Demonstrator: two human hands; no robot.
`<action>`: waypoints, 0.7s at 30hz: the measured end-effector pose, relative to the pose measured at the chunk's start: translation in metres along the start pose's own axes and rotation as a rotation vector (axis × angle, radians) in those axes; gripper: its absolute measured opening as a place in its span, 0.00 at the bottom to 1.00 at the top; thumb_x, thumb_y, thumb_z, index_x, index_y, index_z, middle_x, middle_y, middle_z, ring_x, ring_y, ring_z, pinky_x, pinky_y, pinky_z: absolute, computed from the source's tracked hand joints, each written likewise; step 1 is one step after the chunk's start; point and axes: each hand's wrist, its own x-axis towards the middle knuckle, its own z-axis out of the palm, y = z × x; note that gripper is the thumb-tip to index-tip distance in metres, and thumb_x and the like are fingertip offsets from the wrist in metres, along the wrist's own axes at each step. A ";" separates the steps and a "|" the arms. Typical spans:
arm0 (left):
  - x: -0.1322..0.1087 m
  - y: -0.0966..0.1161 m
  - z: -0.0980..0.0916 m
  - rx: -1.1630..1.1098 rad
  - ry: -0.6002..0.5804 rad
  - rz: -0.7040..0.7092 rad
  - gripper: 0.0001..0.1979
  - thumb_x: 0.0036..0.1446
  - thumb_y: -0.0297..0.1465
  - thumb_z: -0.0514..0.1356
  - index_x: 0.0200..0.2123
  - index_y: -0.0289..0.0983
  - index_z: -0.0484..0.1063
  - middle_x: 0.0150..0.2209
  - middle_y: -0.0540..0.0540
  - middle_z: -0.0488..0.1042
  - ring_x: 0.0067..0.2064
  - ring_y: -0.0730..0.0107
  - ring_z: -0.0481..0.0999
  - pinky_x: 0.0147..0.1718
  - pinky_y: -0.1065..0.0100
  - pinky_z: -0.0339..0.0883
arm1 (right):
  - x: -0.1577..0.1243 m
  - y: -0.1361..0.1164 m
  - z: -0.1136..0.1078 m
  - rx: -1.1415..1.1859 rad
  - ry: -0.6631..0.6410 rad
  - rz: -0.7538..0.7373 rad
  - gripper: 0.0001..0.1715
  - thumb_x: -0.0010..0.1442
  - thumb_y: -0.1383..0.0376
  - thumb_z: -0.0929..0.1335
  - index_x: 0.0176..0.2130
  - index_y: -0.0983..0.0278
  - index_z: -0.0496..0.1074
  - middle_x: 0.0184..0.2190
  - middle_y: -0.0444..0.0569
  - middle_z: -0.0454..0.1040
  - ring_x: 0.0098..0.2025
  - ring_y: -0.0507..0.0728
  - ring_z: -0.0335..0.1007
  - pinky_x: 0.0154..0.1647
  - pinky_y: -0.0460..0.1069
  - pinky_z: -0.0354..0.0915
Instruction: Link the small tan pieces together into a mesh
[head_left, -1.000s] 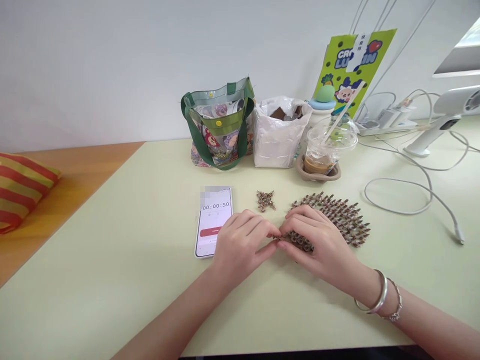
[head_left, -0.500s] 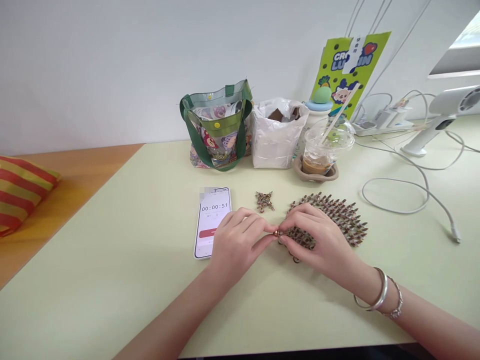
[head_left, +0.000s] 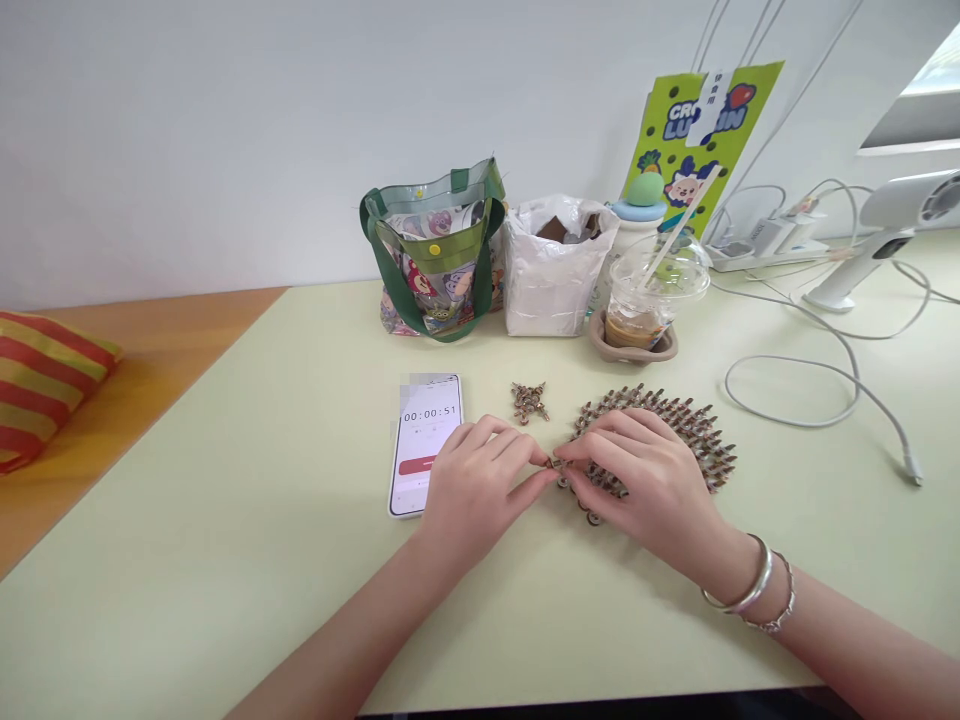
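A patch of small bronze-and-silver metal links joined into a mesh (head_left: 694,435) lies on the pale green table (head_left: 225,500), partly under my right hand (head_left: 645,485). My left hand (head_left: 476,490) reaches in from the lower left, and its thumb and forefinger pinch a tiny metal link (head_left: 556,463) at the mesh's left edge. My right fingertips press on that edge from the other side. A small separate cluster of links (head_left: 530,402) sits just above my left fingers, apart from them. A phone (head_left: 426,445) showing a running timer lies under my left palm's far edge.
Along the back of the table stand a green-strapped clear tote bag (head_left: 433,250), a white paper bag (head_left: 555,270), and a plastic cup with a straw (head_left: 649,300) on a tray. A white cable (head_left: 795,395) loops at the right; a white fan (head_left: 892,225) stands beyond it.
My right hand has shifted slightly over the mesh, its fingers spreading across more of it. The phone timer has gone from 50 to 51 seconds. The pinched link stays between my hands.
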 end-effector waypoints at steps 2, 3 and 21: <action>0.001 0.001 -0.001 0.008 0.009 -0.012 0.06 0.56 0.33 0.58 0.28 0.39 0.67 0.27 0.55 0.74 0.35 0.70 0.69 0.34 0.67 0.58 | 0.000 0.000 0.000 -0.005 0.012 -0.005 0.04 0.56 0.69 0.65 0.32 0.62 0.70 0.25 0.43 0.74 0.32 0.53 0.66 0.39 0.51 0.60; 0.001 0.002 -0.001 0.011 0.013 -0.020 0.05 0.55 0.32 0.58 0.27 0.39 0.67 0.27 0.55 0.74 0.35 0.71 0.70 0.34 0.67 0.58 | 0.000 0.000 -0.001 -0.006 0.013 -0.004 0.03 0.56 0.69 0.65 0.32 0.62 0.70 0.25 0.43 0.74 0.32 0.53 0.66 0.39 0.51 0.60; 0.003 0.004 -0.005 0.026 0.096 -0.090 0.01 0.52 0.30 0.59 0.29 0.40 0.70 0.27 0.55 0.75 0.34 0.70 0.71 0.32 0.67 0.60 | 0.000 0.004 -0.003 0.036 -0.046 0.087 0.04 0.56 0.67 0.66 0.35 0.62 0.69 0.27 0.43 0.74 0.35 0.55 0.66 0.39 0.52 0.60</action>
